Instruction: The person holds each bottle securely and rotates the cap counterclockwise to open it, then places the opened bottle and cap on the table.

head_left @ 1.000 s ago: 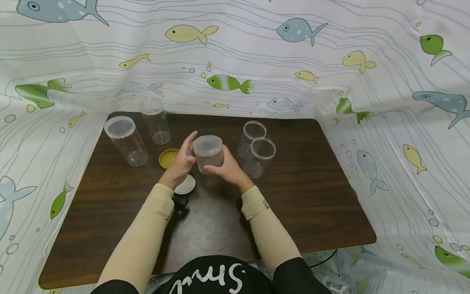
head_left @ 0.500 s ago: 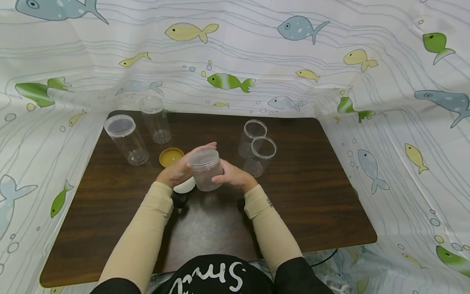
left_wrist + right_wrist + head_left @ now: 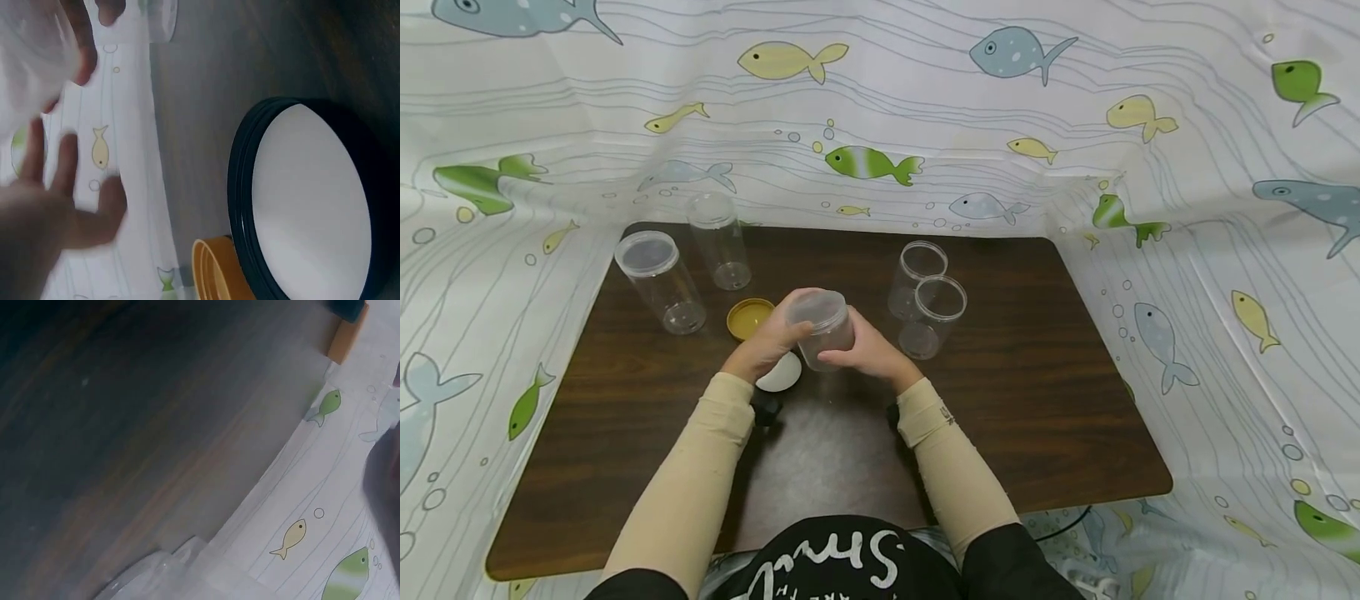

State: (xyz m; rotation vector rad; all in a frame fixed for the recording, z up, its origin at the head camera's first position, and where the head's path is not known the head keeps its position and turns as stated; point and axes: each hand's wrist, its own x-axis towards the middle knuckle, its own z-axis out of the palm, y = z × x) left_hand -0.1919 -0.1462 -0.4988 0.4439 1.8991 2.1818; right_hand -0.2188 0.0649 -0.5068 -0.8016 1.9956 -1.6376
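A short clear jar (image 3: 833, 350) with a translucent screw lid (image 3: 820, 308) is held above the middle of the table, tilted slightly. My right hand (image 3: 880, 346) grips the jar body from the right, thumb across the front. Around the lid's left side, my left hand (image 3: 766, 337) has its thumb in front and its fingers behind. The left wrist view shows the other left fingers (image 3: 65, 162) spread and blurred below the jar (image 3: 28, 69). Under the left hand lie a black lid with a white inside (image 3: 309, 206) and a gold lid (image 3: 747, 318).
Two tall clear jars, the nearer lidded jar (image 3: 664, 287) and the farther jar (image 3: 721, 242), stand at the back left. On the right, an open clear jar (image 3: 938, 321) stands partly in front of another open jar (image 3: 917, 271). A fish-print curtain (image 3: 865, 100) surrounds the brown table (image 3: 1015, 400).
The jar first came down toward me and tilted, then rose a little. My left hand went from spread beside the lid to lying round its far side, and now has its thumb on the front.
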